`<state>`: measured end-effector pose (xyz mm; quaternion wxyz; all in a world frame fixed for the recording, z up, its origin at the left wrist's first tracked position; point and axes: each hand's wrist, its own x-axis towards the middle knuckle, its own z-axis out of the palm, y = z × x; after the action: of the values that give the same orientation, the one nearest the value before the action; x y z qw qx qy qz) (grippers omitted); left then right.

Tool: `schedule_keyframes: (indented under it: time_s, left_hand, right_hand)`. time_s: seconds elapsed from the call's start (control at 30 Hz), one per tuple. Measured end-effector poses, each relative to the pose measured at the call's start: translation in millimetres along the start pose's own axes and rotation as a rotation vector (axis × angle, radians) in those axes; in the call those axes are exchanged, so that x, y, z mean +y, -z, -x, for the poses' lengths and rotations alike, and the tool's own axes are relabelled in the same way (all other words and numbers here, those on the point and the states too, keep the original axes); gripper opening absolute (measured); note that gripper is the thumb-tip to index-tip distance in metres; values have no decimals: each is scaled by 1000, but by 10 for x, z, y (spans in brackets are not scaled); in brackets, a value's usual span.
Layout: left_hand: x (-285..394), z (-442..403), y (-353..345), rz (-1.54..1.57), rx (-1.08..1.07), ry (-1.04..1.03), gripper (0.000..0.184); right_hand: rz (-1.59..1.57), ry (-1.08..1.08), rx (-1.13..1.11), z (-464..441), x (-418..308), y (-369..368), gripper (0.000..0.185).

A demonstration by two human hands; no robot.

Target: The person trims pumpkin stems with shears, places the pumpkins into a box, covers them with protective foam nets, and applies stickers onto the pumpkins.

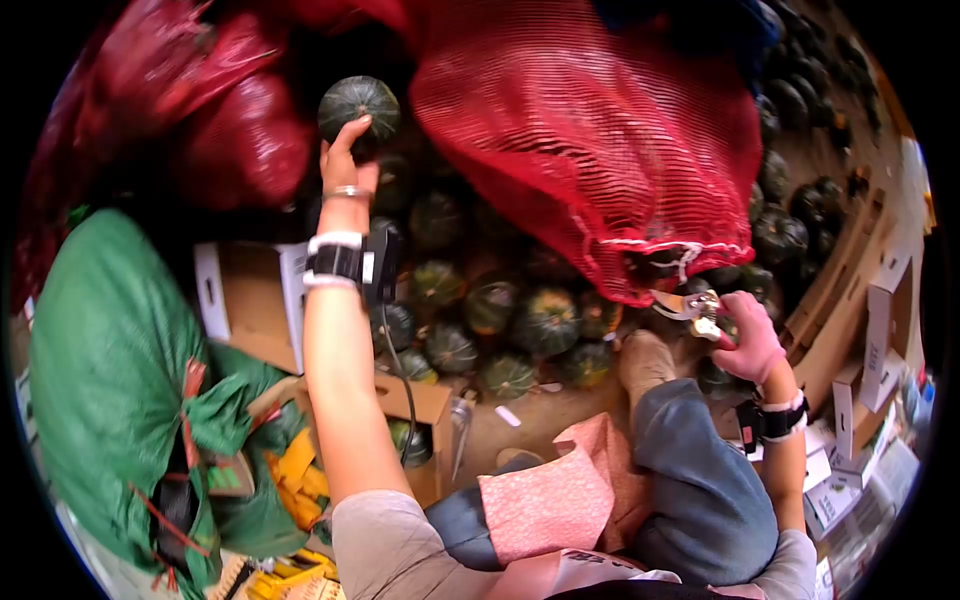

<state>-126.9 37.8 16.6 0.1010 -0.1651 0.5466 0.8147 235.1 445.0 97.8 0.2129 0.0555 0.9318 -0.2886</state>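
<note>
A round, dark green kabocha squash [352, 97] is in my left hand [345, 165], at the far end of my outstretched arm. My thumb presses on its near side, while the other fingers are partly hidden behind it. Low on the right, my right hand [752, 338] grips a pair of pruning shears [698, 310] with the blades pointing left. Those blades are just below the gathered mouth of a red mesh sack [590, 130]. Between my arms, several more squashes [547, 322] lie in a pile on the floor.
A tied green sack [100, 350] stands at left, beside an open cardboard box [250, 300]. Red bags [240, 130] fill the upper left. More squashes [780, 235] and white cartons [880, 330] line the right. Pink cloth [545, 505] covers part of my lap.
</note>
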Motion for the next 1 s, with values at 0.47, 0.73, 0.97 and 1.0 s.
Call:
schedule_keyframes:
  time_s: [0.47, 0.73, 0.97, 1.0]
  left_hand:
    - [87, 2703, 180, 786, -301, 446, 80]
    - [93, 2902, 158, 711, -340, 429, 81]
    - [-2, 2986, 355, 667, -550, 488, 83]
    - [5, 2993, 372, 690, -583, 519, 92]
  right_hand:
    - [51, 598, 415, -565, -1790, -30, 73]
    - [154, 572, 372, -451, -1960, -176, 75]
    - [170, 539, 132, -545, -1925, -132, 69]
    - [169, 541, 106, -567, -1917, -133, 66]
